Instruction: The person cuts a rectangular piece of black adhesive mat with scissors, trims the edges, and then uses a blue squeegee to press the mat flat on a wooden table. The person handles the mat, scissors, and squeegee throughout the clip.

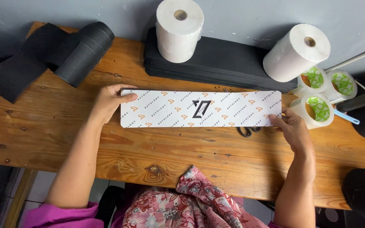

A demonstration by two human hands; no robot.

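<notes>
A long white printed card [201, 109] with rounded corners is held flat at both short ends over the middle of the wooden table [64, 139]. Its left end is pinched by the left hand [110, 101], thumb laid on top; its right end is gripped by the right hand [293, 126], fingers closed around the edge. The step in hand is judged to be the positioning of the card. Its long axis is set parallel to the table's near edge, running left to right. Black scissors [246, 131] are partly covered beneath it, near the tape rolls [317, 107] at the right edge.
</notes>
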